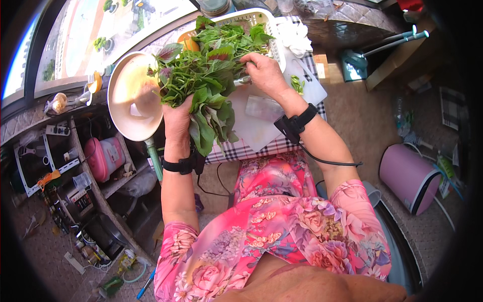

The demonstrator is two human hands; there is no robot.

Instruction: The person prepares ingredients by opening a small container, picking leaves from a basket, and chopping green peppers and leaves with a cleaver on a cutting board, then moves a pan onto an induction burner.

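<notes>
A large bunch of leafy greens with purple-tinged leaves (203, 79) rests in my left hand (178, 115), which grips it from below. My right hand (260, 70) is at the bunch's right side, its fingers pinched on a stem. Behind the bunch, more leafy greens (234, 37) lie in a white plastic basket (277, 41) with something orange (190, 43) at its left. Under my right forearm, a clear plastic piece (262, 108) lies on a white cutting board (241, 124). Small green trimmings (297, 84) are on the board's right part. A metal blade shows partly below my right hand.
A light-coloured frying pan (134, 94) with a green handle stands left of my left hand. A crumpled white cloth (296, 37) lies right of the basket on the checked tablecloth (249, 151). Cluttered shelves (109, 166) are at the left, a purple bin (407, 177) at the right.
</notes>
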